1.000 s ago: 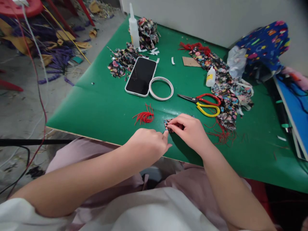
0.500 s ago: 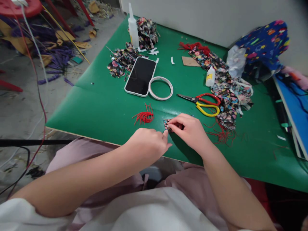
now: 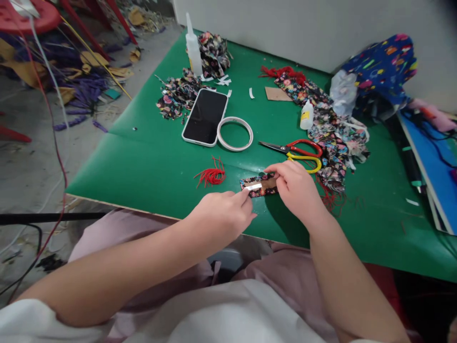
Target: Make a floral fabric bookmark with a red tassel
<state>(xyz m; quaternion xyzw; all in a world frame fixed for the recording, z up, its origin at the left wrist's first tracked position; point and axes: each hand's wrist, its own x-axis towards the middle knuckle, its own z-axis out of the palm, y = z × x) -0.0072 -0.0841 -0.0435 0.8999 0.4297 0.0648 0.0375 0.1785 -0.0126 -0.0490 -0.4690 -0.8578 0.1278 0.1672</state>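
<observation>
A small dark floral fabric piece lies flat near the table's front edge, with a brown strip along its middle. A short white tape strip sits on the brown part toward the left end. My left hand is closed, its fingertips at the piece's left end by the tape. At the other end, my right hand grips the fabric between thumb and fingers. A bundle of red threads rests beyond my left hand. Scissors with red and yellow handles lie just beyond my right hand.
Farther back are a phone, a tape roll, a tall glue bottle and a small bottle. Gathered floral fabric lies at right, near a brown card. Blue folders occupy the right edge.
My right hand has moved right from the left end of the fabric piece to its right end, uncovering the brown strip and white tape. My left hand stays nearly in place.
</observation>
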